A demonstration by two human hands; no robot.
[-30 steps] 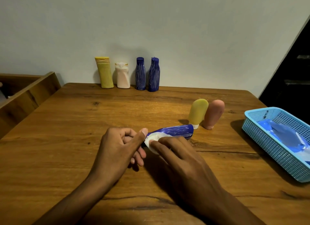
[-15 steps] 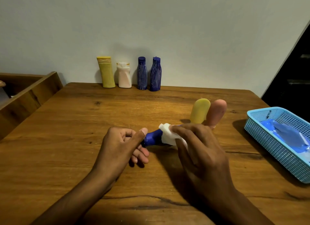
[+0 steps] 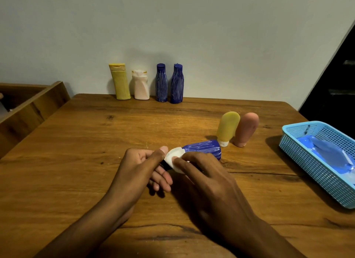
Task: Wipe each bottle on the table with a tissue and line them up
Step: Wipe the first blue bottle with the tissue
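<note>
A dark blue bottle (image 3: 203, 147) with white streaks lies on its side at the middle of the wooden table (image 3: 80, 161). My left hand (image 3: 140, 167) grips its neck end, which is hidden under my fingers. My right hand (image 3: 203, 177) pinches a white tissue (image 3: 173, 157) and presses it on the bottle near the neck. Several bottles stand in a row by the wall: a yellow bottle (image 3: 120, 81), a white bottle (image 3: 141, 85) and two blue bottles (image 3: 161, 82) (image 3: 177, 84). A yellow tube (image 3: 227, 128) and a pink tube (image 3: 246, 129) stand cap-down just behind the lying bottle.
A light blue plastic basket (image 3: 299, 157) at the right table edge holds a blue packet (image 3: 326, 152). A wooden frame (image 3: 32, 107) stands off the table's left side. The wall runs right behind the row of bottles.
My right hand slid the tissue out along the bottle's body and back to the neck end. My left hand kept its grip and the bottle stayed lying in place.
</note>
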